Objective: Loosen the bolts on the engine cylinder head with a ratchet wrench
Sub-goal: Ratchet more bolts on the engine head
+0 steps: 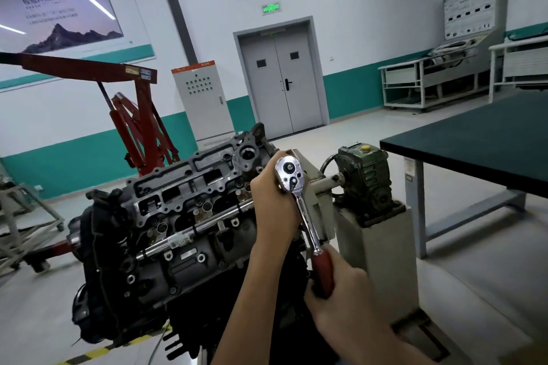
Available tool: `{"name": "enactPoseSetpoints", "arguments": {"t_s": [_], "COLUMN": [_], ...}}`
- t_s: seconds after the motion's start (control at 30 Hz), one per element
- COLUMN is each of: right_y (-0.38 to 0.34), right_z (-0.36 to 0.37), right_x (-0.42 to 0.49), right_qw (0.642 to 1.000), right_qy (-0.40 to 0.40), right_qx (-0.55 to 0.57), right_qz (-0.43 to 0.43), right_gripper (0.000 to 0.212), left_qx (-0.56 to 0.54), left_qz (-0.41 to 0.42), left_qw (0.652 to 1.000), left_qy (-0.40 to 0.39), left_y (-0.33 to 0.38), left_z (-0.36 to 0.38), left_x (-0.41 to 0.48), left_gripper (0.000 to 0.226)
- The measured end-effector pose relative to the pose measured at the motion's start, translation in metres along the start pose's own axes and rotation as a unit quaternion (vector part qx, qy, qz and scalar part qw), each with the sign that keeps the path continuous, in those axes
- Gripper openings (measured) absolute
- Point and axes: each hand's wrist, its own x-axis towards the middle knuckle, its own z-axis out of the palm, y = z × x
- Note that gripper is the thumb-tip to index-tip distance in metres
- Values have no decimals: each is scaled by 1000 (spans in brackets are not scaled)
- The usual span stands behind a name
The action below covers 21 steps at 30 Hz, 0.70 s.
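Ratchet wrench point(289, 173): set at 3 o'clock end of cylinder head point(189, 187), shank toward 5 o'clock. Your left hand point(272, 201) holds its head; your right hand point(344, 296) grips red handle point(323, 270). Loosening progress: cannot tell, judged early.

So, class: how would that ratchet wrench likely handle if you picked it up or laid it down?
The wrench looks like solid chromed steel, so it is probably rigid and heavy for its size. Its polished metal may be slippery; the red handle, gripped by the right hand, likely gives better hold.
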Motion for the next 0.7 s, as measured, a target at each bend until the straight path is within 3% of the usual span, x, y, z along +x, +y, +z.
{"name": "enactPoseSetpoints", "arguments": {"t_s": [0.1, 0.2, 0.27, 0.37, 0.5, 0.57, 0.7], "right_y": [4, 23, 30, 21, 0, 5, 26], "right_z": [-3, -43, -77, -123, -145, -140, -105], "right_x": [3, 25, 53, 107, 155, 147, 84], "right_qw": [1000, 989, 965, 912, 862, 870, 944], "right_qy": [-10, -80, -122, -122, -112, -112, -110], "right_qx": [3, -116, -219, -347, -422, -411, -279], "right_qz": [1, -33, -77, -179, -259, -247, -137], "right_gripper": [24, 27, 31, 31, 20, 22, 34], "left_qx": [1, 13, 11, -1, 7, 16, 11], "left_qz": [-14, -32, -31, -44, -38, -24, -9], "left_qw": [1000, 999, 999, 998, 998, 999, 999], "left_qy": [-28, -35, -39, -45, -47, -44, -47], "left_y": [2, 4, 6, 6, 9, 7, 6], "left_z": [-5, -6, -7, -8, -9, -10, -8], "left_x": [3, 5, 5, 6, 6, 4, 4], "left_gripper": [44, 40, 38, 44, 22, 31, 44]}}
